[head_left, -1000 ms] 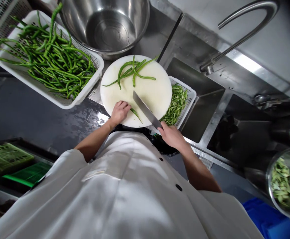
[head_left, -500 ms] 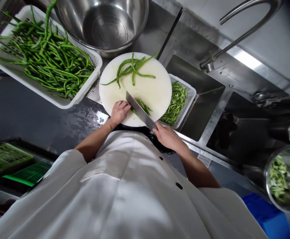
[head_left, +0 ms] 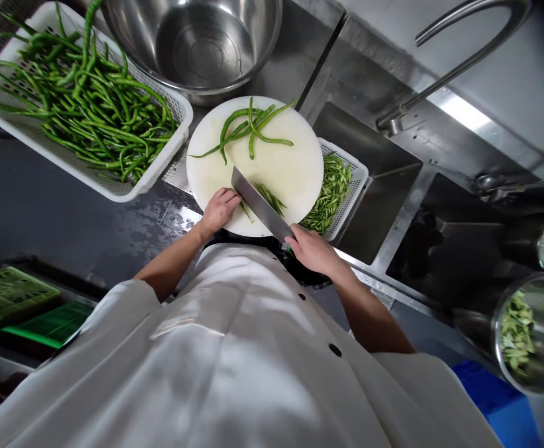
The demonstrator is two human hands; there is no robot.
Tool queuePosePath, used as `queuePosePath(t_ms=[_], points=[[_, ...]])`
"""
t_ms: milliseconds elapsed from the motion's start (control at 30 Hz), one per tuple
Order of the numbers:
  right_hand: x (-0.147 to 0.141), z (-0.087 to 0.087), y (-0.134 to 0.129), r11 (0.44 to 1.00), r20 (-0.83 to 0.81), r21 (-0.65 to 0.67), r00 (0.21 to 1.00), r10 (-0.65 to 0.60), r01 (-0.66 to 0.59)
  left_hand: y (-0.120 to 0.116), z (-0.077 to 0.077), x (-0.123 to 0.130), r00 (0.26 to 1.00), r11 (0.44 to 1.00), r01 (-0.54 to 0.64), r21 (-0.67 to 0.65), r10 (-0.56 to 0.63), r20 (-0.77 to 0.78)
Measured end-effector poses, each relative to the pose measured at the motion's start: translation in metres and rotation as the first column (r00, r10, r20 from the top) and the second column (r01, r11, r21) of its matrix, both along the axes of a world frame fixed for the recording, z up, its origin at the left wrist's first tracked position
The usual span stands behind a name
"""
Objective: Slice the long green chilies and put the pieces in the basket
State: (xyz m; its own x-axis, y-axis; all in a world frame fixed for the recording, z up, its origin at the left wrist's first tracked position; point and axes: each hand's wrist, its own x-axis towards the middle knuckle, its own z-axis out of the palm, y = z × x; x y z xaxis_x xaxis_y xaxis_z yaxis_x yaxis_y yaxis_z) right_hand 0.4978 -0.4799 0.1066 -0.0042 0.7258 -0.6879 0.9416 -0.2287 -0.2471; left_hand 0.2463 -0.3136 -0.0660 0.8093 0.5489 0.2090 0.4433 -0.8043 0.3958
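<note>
My right hand (head_left: 312, 249) is closed round the handle of a cleaver (head_left: 260, 205), whose blade slants up and left over a round white cutting board (head_left: 295, 180). At the board's left edge my left hand (head_left: 222, 208) has its fingers curled onto a green chili pepper (head_left: 246, 211); most of the pepper is hidden under the fingers. Cut chili strips (head_left: 272, 199) lie just right of the blade. Several whole long green chilies (head_left: 253, 127) rest across the far part of the board.
A white basket (head_left: 125, 193) heaped with whole green chilies stands at the left. Beyond the board is a large steel bowl (head_left: 206, 46). A smaller white basket (head_left: 358, 174) of cut chilies sits right, beside the sink (head_left: 388, 193) and its faucet (head_left: 468, 59). A metal pot (head_left: 496, 336) holds green pieces.
My left hand has shifted slightly left along the board. The cleaver's tip has moved a little up and left, and a chili's end now shows between hand and blade.
</note>
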Motion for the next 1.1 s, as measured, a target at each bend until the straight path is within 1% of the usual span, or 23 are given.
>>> queuePosePath(t_ms=[67,133,200,333,400,467,533,567,600,633,667,733,767,800,833,867,933,967,1033,1100], points=[[0.004,0.009,-0.007,1.000,-0.027,-0.022,1.000,-0.011,0.010,-0.001,-0.002,0.000,1.000,1.000,-0.005,-0.005,0.005,0.004],[0.003,0.007,-0.009,0.999,-0.068,-0.023,0.997,-0.031,0.029,-0.002,-0.004,0.000,1.000,1.000,-0.012,-0.010,0.012,-0.002],[-0.006,-0.005,-0.005,0.998,-0.120,-0.016,0.991,-0.060,0.059,-0.001,-0.006,0.000,1.000,0.999,-0.019,-0.029,0.018,-0.007],[-0.034,-0.044,0.017,0.983,-0.163,0.056,0.973,-0.163,0.174,0.000,-0.007,0.001,1.000,0.998,-0.018,-0.061,0.017,-0.006],[-0.038,-0.059,0.026,0.969,-0.220,0.053,0.950,-0.224,0.241,-0.001,-0.005,0.003,1.000,0.999,-0.015,-0.049,0.015,-0.009],[-0.030,-0.065,0.026,0.957,-0.290,0.027,0.918,-0.270,0.290,-0.001,-0.002,0.006,1.000,0.999,-0.003,-0.037,0.002,-0.013],[-0.014,-0.063,0.016,0.947,-0.309,0.062,0.908,-0.282,0.315,0.005,0.004,0.008,1.000,0.999,0.008,-0.049,-0.008,0.011],[-0.006,-0.061,0.008,0.943,-0.297,0.112,0.916,-0.270,0.314,0.012,0.007,0.009,0.999,0.998,-0.013,-0.059,0.015,0.040],[0.001,-0.058,-0.002,0.940,-0.274,0.166,0.929,-0.247,0.299,0.022,0.011,0.010,0.994,0.995,-0.064,-0.071,0.070,0.078],[0.006,-0.055,-0.013,0.939,-0.253,0.213,0.943,-0.215,0.271,0.035,0.016,0.011,0.980,0.985,-0.148,-0.087,0.158,0.119],[0.010,-0.053,-0.023,0.943,-0.240,0.241,0.955,-0.173,0.231,0.051,0.022,0.012,0.951,0.961,-0.253,-0.110,0.268,0.154],[0.010,-0.054,-0.040,0.959,-0.240,0.241,0.967,-0.089,0.148,0.089,0.033,0.019,0.860,0.872,-0.460,-0.169,0.485,0.158],[0.008,-0.056,-0.045,0.967,-0.255,0.224,0.965,-0.059,0.118,0.108,0.038,0.024,0.819,0.821,-0.536,-0.198,0.562,0.115],[0.004,-0.060,-0.047,0.972,-0.279,0.210,0.959,-0.047,0.108,0.125,0.043,0.030,0.790,0.779,-0.588,-0.218,0.611,0.048],[0.001,-0.065,-0.046,0.972,-0.306,0.202,0.950,-0.056,0.123,0.140,0.047,0.038,0.772,0.749,-0.622,-0.229,0.635,-0.020],[-0.001,-0.070,-0.044,0.967,-0.338,0.193,0.937,-0.091,0.164,0.152,0.051,0.046,0.764,0.732,-0.639,-0.238,0.639,-0.088],[0.001,-0.080,-0.035,0.943,-0.411,0.134,0.883,-0.226,0.304,0.166,0.054,0.058,0.775,0.730,-0.631,-0.264,0.607,-0.174],[0.007,-0.085,-0.031,0.919,-0.445,0.083,0.840,-0.311,0.384,0.169,0.054,0.062,0.792,0.740,-0.610,-0.283,0.583,-0.183],[0.026,-0.092,-0.026,0.850,-0.498,-0.008,0.735,-0.460,0.526,0.174,0.052,0.063,0.825,0.765,-0.564,-0.311,0.539,-0.170],[0.053,-0.097,-0.026,0.764,-0.540,-0.032,0.632,-0.556,0.645,0.179,0.051,0.055,0.842,0.787,-0.538,-0.300,0.519,-0.147]])
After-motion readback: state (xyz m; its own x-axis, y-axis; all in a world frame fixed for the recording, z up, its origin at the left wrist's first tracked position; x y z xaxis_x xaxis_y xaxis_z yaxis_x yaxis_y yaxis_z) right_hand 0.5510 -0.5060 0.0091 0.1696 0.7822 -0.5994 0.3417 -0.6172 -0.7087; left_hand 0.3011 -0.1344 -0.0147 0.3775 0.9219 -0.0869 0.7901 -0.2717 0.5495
